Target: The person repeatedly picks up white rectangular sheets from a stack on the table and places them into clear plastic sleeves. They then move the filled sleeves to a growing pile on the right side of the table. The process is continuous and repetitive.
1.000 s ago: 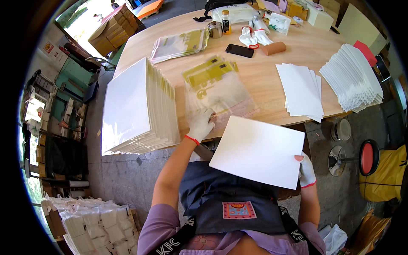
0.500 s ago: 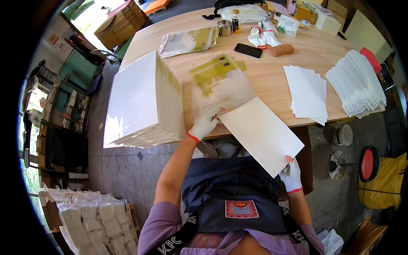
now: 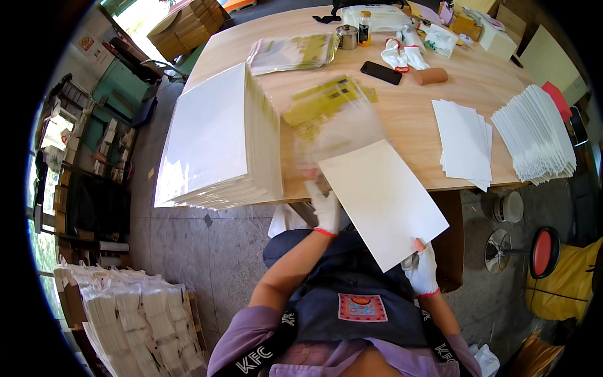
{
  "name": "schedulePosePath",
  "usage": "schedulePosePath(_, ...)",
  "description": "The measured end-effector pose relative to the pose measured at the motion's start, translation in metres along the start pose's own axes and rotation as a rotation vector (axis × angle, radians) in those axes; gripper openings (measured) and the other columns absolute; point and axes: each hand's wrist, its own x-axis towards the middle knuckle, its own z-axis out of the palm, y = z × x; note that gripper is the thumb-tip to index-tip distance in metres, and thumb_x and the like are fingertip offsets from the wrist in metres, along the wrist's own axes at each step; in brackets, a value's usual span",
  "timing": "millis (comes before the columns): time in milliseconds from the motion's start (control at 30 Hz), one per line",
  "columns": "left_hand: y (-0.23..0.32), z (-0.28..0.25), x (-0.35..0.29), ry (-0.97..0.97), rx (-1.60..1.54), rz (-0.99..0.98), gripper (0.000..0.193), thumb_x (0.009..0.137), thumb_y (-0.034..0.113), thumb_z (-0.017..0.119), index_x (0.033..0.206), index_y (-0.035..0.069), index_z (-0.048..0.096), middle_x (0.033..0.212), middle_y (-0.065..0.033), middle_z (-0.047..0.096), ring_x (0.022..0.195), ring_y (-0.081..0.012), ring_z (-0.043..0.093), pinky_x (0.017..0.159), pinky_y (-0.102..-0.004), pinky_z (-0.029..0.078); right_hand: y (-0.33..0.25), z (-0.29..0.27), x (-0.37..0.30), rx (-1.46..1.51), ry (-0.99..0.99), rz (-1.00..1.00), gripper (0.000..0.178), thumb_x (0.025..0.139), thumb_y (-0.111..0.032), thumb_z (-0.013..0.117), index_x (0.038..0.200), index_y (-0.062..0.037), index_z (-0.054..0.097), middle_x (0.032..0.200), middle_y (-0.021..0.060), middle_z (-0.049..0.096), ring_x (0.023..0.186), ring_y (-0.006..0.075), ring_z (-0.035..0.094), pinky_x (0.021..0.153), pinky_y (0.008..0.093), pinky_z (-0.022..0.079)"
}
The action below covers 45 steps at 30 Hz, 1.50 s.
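Note:
My right hand (image 3: 420, 270), in a white glove with a red cuff, pinches the lower right part of a white rectangular board (image 3: 384, 204). The board slants across the table's near edge, its far end at a clear plastic bag (image 3: 342, 122) with yellow-green print; whether it is inside the bag I cannot tell. My left hand (image 3: 325, 204), gloved alike, is beside the board's left edge, near the bag's near edge. Its fingertips are blurred, so I cannot tell if they hold anything. Left of the bag stands a tall stack of bagged white boards (image 3: 210, 132).
Several loose white boards (image 3: 463, 141) and a leaning row of boards (image 3: 534, 135) occupy the right side. Further back are flat printed bags (image 3: 292, 53), a phone (image 3: 381, 72), a brown roll (image 3: 430, 76), white gloves (image 3: 405, 56), a metal cup (image 3: 347, 38) and a bottle (image 3: 364, 28).
My left hand has come away from the bag's near edge, down and right toward the board's left edge. The board has turned slightly more upright. The whole view has shifted a little.

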Motion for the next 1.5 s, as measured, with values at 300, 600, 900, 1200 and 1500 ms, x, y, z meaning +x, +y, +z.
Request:
schedulePosePath(300, -0.083, -0.009, -0.041, -0.451, -0.967, -0.927, 0.049, 0.091, 0.038, 0.037, 0.125, 0.003, 0.040, 0.117, -0.0171, 0.052, 0.105, -0.0309, 0.053, 0.087, -0.0414, 0.046, 0.005, 0.003, 0.003, -0.227, 0.038, 0.219, 0.027, 0.092, -0.024, 0.049, 0.110, -0.0034, 0.049, 0.087, 0.0083, 0.061, 0.062, 0.0152, 0.059, 0.048, 0.0250, 0.047)
schedulePosePath(600, -0.060, -0.038, -0.040, -0.309, -0.914, -0.895, 0.050, 0.091, 0.041, 0.034, 0.123, 0.003, 0.043, 0.117, -0.0173, 0.052, 0.105, -0.0338, 0.052, 0.090, -0.0439, 0.045, 0.022, 0.012, 0.024, -0.174, -0.061, 0.191, 0.029, 0.089, -0.016, 0.051, 0.113, -0.0030, 0.044, 0.087, 0.0125, 0.061, 0.050, 0.0198, 0.059, 0.041, 0.0274, 0.048)
schedulePosePath(900, -0.078, -0.041, -0.019, -0.272, -0.778, -0.537, 0.050, 0.091, 0.042, 0.034, 0.119, 0.002, 0.046, 0.116, -0.0165, 0.052, 0.103, -0.0327, 0.053, 0.086, -0.0415, 0.047, 0.006, 0.021, -0.007, -0.228, -0.024, 0.128, 0.028, 0.089, -0.021, 0.052, 0.110, -0.0026, 0.046, 0.078, 0.0081, 0.059, 0.051, 0.0145, 0.057, 0.041, 0.0243, 0.044)
schedulePosePath(1200, -0.079, -0.037, -0.009, -0.372, -1.078, -0.736, 0.050, 0.092, 0.040, 0.029, 0.122, 0.003, 0.043, 0.119, -0.0161, 0.051, 0.107, -0.0333, 0.050, 0.087, -0.0443, 0.045, 0.005, 0.011, -0.005, -0.188, -0.063, 0.135, 0.027, 0.089, -0.021, 0.052, 0.106, -0.0006, 0.048, 0.078, 0.0101, 0.061, 0.052, 0.0158, 0.059, 0.042, 0.0249, 0.046)
schedulePosePath(1500, -0.086, -0.045, -0.077, -0.602, 0.251, -0.050, 0.028, 0.088, 0.022, 0.052, 0.107, 0.002, 0.057, 0.098, -0.0115, 0.061, 0.086, -0.0216, 0.059, 0.076, -0.0325, 0.051, 0.054, 0.021, 0.050, -0.006, -0.027, 0.230, 0.030, 0.091, -0.019, 0.051, 0.116, -0.0030, 0.046, 0.102, 0.0100, 0.058, 0.081, 0.0207, 0.063, 0.067, 0.0335, 0.056)
